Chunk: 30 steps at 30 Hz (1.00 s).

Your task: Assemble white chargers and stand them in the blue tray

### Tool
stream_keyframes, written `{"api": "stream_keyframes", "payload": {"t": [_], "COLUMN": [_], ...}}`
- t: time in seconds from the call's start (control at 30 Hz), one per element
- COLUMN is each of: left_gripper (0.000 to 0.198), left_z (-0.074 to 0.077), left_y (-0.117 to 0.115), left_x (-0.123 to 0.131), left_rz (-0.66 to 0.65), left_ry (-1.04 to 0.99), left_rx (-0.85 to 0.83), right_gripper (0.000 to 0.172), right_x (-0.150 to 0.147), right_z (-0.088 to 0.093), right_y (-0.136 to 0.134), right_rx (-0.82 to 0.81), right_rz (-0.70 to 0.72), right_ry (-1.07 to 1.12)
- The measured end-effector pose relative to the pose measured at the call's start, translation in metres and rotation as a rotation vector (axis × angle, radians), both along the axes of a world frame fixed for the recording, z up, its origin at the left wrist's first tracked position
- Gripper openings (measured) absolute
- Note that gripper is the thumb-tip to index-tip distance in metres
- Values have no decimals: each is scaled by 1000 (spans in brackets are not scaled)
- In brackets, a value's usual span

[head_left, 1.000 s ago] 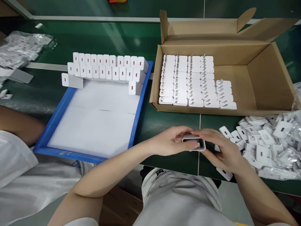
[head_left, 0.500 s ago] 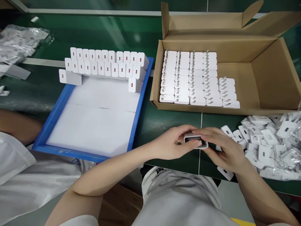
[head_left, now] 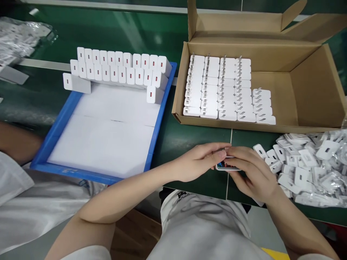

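Both hands meet over the green table's front edge. My left hand [head_left: 199,161] and my right hand [head_left: 251,171] are closed together on one small white charger [head_left: 227,166], mostly covered by fingers. Just right of them lies a loose heap of white chargers in clear bags [head_left: 309,166]. Behind the hands stands an open cardboard box [head_left: 311,90] with neat rows of white chargers [head_left: 222,90], prongs up, filling its left half.
A blue tray [head_left: 63,115] lined with white sheets holds rows of upright chargers [head_left: 119,68] along its far edge. More bagged parts [head_left: 18,39] lie far left. Another person's arm and white sleeve [head_left: 16,144] sit at the left.
My hands have stayed together on the charger, turning it slightly so less of it shows. The view has tilted a little downward.
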<state>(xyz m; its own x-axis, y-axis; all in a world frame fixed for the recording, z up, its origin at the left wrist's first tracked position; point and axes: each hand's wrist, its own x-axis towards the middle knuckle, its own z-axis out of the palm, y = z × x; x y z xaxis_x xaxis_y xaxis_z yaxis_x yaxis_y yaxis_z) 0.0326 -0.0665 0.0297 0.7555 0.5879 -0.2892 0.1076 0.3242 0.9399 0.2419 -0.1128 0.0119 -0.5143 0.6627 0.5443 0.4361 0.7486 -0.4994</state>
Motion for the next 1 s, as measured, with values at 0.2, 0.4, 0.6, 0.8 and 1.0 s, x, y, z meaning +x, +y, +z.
{"api": "stream_keyframes", "payload": {"t": [0.2,0.4,0.6,0.8,1.0], "left_gripper": [55,45,45,40,40], "left_z": [0,-4,-1,-1,-3], "left_y": [1,3,2,2,2], "left_x": [0,2,3,2,1], "left_rz": [-27,-25,-14,13,24], "left_ry": [10,-52,-82,-55,-21], "left_rx": [35,48,46,225,266], "right_gripper": [36,38,44,40,30], "right_x": [-3,-2,0,0,-2], "right_z": [-3,-2,4,2,-1], "right_y": [-2,-1,-2,-2,-4], "right_rx": [-28,-43,-38,20,23], "right_rz": [2,1,-11,-52,-79], "right_ry": [47,46,36,5,-28]}}
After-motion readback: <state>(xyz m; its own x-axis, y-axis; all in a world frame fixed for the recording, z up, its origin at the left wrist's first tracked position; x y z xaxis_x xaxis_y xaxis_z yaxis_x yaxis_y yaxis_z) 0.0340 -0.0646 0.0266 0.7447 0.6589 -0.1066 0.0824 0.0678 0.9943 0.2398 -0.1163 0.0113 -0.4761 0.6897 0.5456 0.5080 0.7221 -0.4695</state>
